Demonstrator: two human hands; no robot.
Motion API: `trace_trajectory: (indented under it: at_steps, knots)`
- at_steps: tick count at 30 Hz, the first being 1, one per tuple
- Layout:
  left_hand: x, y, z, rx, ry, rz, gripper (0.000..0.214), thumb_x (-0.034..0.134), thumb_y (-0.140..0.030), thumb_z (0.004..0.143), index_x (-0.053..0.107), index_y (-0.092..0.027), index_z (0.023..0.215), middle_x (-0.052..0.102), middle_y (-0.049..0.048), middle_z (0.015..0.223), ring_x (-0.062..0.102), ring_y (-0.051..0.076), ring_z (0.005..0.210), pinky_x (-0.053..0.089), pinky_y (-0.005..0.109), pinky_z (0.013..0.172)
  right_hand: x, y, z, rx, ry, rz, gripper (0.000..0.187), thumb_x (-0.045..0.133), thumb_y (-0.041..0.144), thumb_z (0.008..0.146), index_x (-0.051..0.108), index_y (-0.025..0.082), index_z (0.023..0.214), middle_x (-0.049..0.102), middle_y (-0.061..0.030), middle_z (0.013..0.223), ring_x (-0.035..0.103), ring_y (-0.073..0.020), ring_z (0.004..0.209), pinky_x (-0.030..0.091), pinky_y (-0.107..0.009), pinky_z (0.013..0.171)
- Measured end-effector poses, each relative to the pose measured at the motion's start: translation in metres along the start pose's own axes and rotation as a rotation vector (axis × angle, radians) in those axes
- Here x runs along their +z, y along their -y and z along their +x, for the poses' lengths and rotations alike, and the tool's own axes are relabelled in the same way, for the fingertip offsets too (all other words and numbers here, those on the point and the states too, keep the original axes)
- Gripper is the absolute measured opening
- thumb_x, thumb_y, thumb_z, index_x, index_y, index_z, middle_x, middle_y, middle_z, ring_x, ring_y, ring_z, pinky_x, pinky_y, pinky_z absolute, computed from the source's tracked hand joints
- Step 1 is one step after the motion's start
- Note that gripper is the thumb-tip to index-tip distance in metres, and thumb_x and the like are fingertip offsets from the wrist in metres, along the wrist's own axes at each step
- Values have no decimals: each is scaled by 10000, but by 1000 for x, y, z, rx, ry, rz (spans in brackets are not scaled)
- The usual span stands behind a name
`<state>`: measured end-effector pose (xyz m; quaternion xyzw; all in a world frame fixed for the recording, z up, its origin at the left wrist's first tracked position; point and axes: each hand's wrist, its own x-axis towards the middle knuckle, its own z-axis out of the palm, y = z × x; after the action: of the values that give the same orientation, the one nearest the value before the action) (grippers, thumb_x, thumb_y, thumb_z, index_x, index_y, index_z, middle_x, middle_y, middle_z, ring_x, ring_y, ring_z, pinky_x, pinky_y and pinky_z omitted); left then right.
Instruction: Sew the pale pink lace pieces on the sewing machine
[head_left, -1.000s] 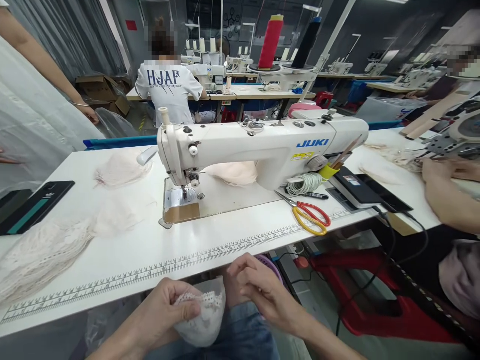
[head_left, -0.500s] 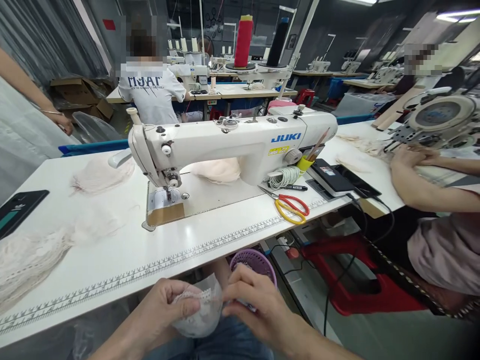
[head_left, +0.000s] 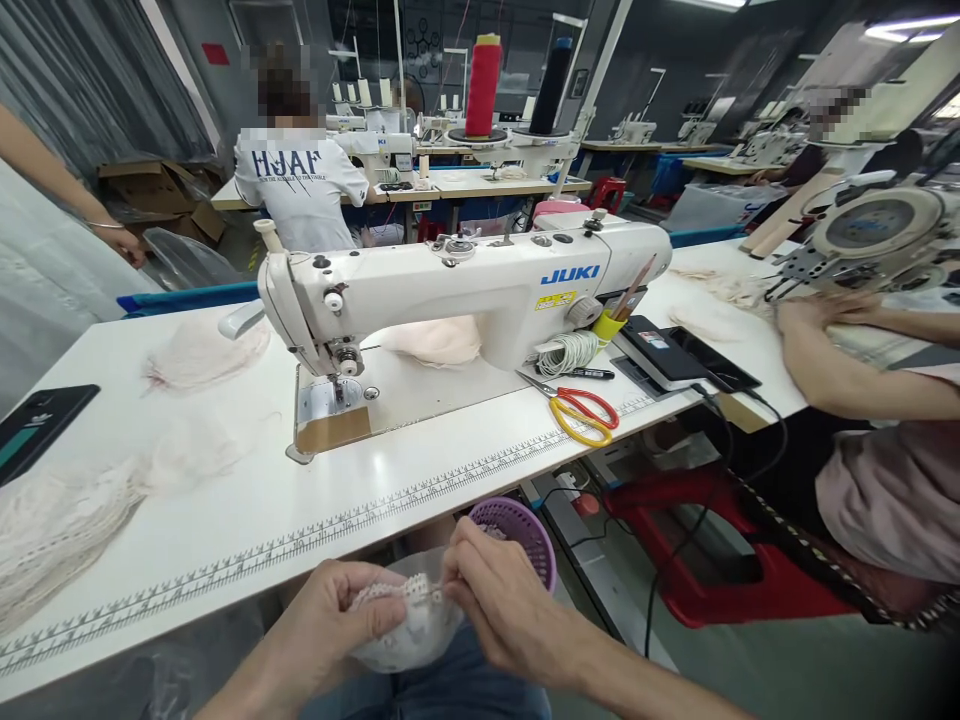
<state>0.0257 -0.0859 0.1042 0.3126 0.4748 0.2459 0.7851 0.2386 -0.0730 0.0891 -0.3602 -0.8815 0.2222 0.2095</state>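
Over my lap, just below the table's front edge, I hold a small, rounded piece of sheer white lace fabric (head_left: 417,636) with a scalloped trim. My left hand (head_left: 328,618) is closed on its left side, thumb on top of the trim. The fingertips of my right hand (head_left: 504,592) pinch the right end of the trim; what lies right between them is partly hidden. Beyond my hands stands a white sewing machine (head_left: 450,285), with peach fabric (head_left: 439,342) under its arm. More pale lace pieces (head_left: 64,530) are piled on the table at left.
Scissors (head_left: 581,415) with red and yellow handles lie near the table's (head_left: 420,455) front edge. A purple basket (head_left: 541,545) sits below it. At left is a phone (head_left: 45,425). A co-worker's arm (head_left: 847,365) and a red stool (head_left: 720,590) are at right.
My right hand has turned and shifted slightly, its fingers closer together at the trim. The lace piece has moved a little to the right and shows more of its trim.
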Motion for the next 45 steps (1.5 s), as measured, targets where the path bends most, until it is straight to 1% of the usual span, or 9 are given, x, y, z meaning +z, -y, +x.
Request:
trace_trajectory:
  at_steps: [7,9,11,14,17,20,30,36,45]
  knots:
    - [-10,-1,1,-2,-47,99,439,788,-456,625,737,-108,888,721,99,722,628,195,661,464,281,655,-11,-70,-50,199,111,-179,212,425,57,836,520,155,675,569,-80,699,576,-186,642,423,-268,562]
    - [-8,-2,3,-16,-15,122,429,793,-448,618,741,-103,868,724,101,726,625,188,646,462,275,644,-24,-60,-51,221,99,-149,205,395,72,869,565,151,786,608,-113,872,606,-198,788,466,-278,650]
    - [-5,-5,5,-25,8,141,422,794,-453,609,744,-98,832,721,99,711,619,182,624,455,266,621,-35,-40,-37,171,108,52,217,456,158,898,528,179,1101,532,-111,1195,535,-190,1072,453,-284,854]
    - [-1,-8,6,-4,20,191,415,790,-478,596,737,-103,764,700,72,660,592,165,598,433,248,592,-35,-13,1,23,147,453,649,711,399,753,417,178,1287,505,-104,1260,489,-192,1137,401,-281,944]
    - [-5,-10,1,52,-4,262,390,764,-491,629,720,-114,715,671,45,642,558,147,613,408,232,597,-20,-7,36,-3,274,578,483,746,470,681,622,148,1018,638,-23,866,575,-146,791,446,-223,718]
    - [-13,-12,-8,108,-61,269,373,746,-486,658,696,-117,683,630,22,621,514,127,610,375,217,589,-6,-12,53,75,429,743,377,711,488,711,647,120,765,556,35,619,486,-82,572,367,-171,524]
    - [-22,-17,-15,71,-19,147,414,817,-472,551,632,-115,650,518,-23,549,408,96,554,290,208,537,-2,-6,65,423,568,1178,464,837,448,505,644,102,747,581,26,624,487,-69,539,376,-169,505]
    - [-23,-22,-21,99,-72,186,401,802,-467,575,614,-113,597,456,-42,514,358,87,548,263,202,529,-7,-2,72,379,588,1179,347,798,391,615,647,104,738,514,66,527,402,-33,460,346,-155,467]
    - [-24,-27,-27,114,-96,255,385,781,-469,597,667,-105,646,486,-24,546,357,99,572,236,216,535,-9,3,73,346,552,1225,370,788,429,622,633,104,705,497,61,522,423,-45,480,381,-179,520]
